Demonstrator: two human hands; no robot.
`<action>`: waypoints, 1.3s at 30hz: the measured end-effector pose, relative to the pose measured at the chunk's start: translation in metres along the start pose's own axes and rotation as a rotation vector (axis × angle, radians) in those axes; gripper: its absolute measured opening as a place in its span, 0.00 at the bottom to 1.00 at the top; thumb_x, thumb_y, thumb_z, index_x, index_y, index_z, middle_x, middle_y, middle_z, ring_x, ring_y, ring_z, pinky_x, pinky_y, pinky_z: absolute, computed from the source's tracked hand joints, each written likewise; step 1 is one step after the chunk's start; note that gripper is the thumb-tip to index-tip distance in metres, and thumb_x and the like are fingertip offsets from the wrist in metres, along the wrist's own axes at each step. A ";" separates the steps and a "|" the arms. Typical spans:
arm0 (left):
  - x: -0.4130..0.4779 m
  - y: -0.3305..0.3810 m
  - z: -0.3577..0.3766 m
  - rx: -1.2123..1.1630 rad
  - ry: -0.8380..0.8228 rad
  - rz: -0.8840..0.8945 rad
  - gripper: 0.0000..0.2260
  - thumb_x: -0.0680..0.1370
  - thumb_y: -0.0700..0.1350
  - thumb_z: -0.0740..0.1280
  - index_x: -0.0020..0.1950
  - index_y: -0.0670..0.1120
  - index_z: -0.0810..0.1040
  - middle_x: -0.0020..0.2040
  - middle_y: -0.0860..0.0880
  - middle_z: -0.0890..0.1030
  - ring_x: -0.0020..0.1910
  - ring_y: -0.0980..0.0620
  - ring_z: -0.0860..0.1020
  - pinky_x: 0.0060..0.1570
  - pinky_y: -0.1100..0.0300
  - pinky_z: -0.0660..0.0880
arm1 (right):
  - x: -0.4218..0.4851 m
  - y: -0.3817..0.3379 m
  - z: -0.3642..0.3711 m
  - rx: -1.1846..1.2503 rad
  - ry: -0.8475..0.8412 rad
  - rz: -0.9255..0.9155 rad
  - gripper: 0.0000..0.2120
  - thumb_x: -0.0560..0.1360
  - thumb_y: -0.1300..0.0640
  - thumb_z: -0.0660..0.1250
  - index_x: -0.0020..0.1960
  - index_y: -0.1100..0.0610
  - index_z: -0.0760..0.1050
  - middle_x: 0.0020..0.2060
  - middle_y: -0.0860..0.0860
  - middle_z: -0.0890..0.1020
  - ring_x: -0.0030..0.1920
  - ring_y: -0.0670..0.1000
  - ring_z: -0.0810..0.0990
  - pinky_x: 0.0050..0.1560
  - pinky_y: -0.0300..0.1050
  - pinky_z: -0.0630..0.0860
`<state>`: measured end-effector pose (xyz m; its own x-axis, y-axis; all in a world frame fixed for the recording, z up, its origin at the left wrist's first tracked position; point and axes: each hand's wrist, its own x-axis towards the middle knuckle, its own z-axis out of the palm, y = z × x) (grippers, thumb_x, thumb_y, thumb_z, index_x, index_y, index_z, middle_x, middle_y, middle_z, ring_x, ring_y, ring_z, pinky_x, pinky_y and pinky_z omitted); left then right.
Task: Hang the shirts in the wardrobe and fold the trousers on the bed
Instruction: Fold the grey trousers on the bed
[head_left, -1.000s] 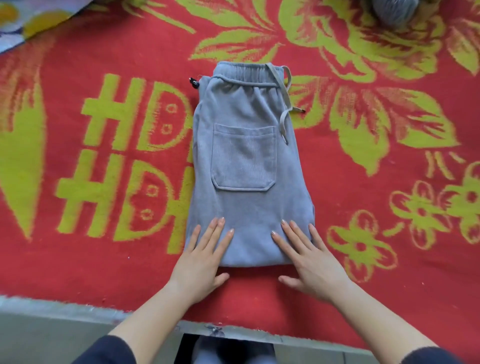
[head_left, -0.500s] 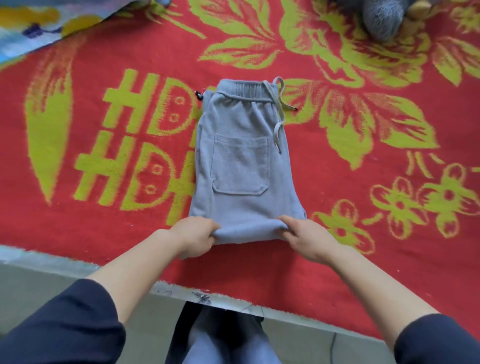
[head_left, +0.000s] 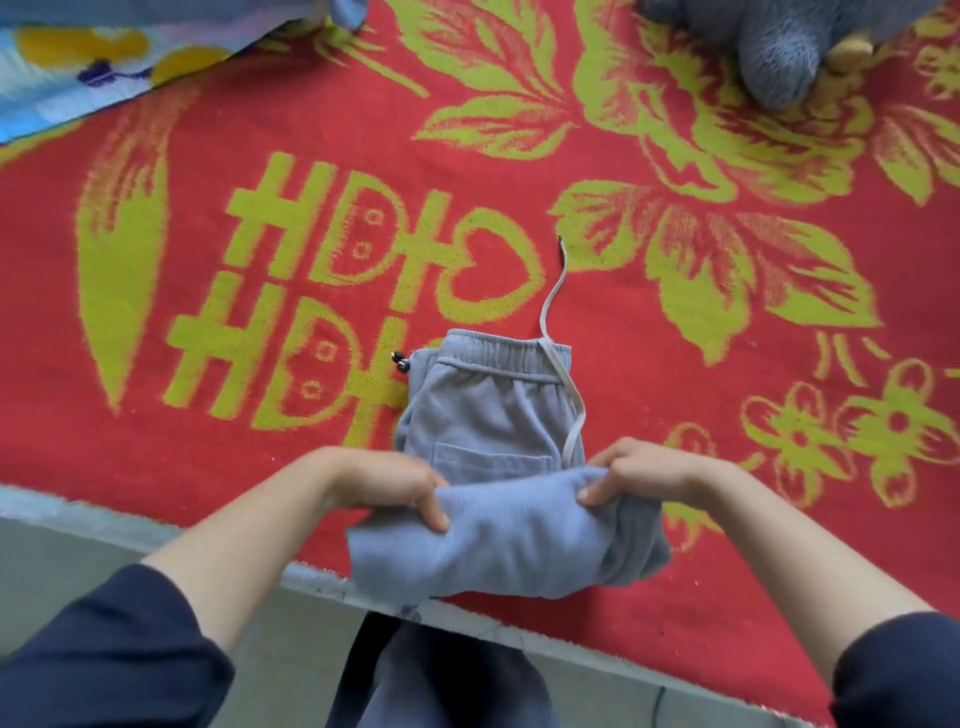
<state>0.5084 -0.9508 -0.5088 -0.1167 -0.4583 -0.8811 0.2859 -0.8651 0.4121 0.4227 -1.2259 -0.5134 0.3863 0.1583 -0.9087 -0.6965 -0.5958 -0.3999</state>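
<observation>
- The grey trousers (head_left: 493, 415) are lying on the red blanket (head_left: 208, 467) at the bed's near edge.
- The left hand (head_left: 384, 480) and right hand (head_left: 639, 475) are each pinching a corner of the lower fold, fingers (head_left: 434, 512) closed on the cloth, lifting it.
- The drawstring (head_left: 550, 296) is trailing away across the blanket.

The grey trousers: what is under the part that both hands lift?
Under the lifted fold of the grey trousers the back pocket shows only its top edge; the rest is covered. The left hand and right hand grip that fold.
</observation>
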 end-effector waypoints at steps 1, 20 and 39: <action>-0.005 0.009 -0.014 -0.044 0.025 0.046 0.12 0.74 0.37 0.66 0.56 0.42 0.81 0.53 0.44 0.84 0.54 0.46 0.82 0.59 0.52 0.76 | 0.002 -0.006 -0.013 0.063 0.048 -0.039 0.06 0.69 0.57 0.72 0.42 0.60 0.82 0.37 0.50 0.84 0.40 0.47 0.81 0.46 0.44 0.76; 0.085 0.025 -0.093 0.720 0.948 0.345 0.29 0.81 0.60 0.52 0.79 0.49 0.52 0.78 0.48 0.54 0.77 0.51 0.50 0.76 0.54 0.49 | 0.105 -0.063 -0.042 -0.532 0.618 -0.284 0.38 0.72 0.39 0.67 0.76 0.50 0.59 0.76 0.47 0.61 0.77 0.47 0.53 0.73 0.52 0.51; 0.074 -0.001 -0.080 0.230 0.716 0.262 0.37 0.64 0.63 0.68 0.72 0.63 0.62 0.63 0.54 0.76 0.62 0.49 0.71 0.62 0.50 0.70 | 0.117 -0.089 -0.026 -0.647 0.321 0.017 0.17 0.61 0.48 0.73 0.43 0.49 0.69 0.44 0.49 0.68 0.53 0.54 0.67 0.45 0.51 0.63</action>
<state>0.5757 -0.9675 -0.5933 0.5888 -0.4776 -0.6521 0.0071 -0.8037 0.5950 0.5454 -1.1749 -0.5807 0.6061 -0.0351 -0.7946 -0.2449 -0.9587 -0.1445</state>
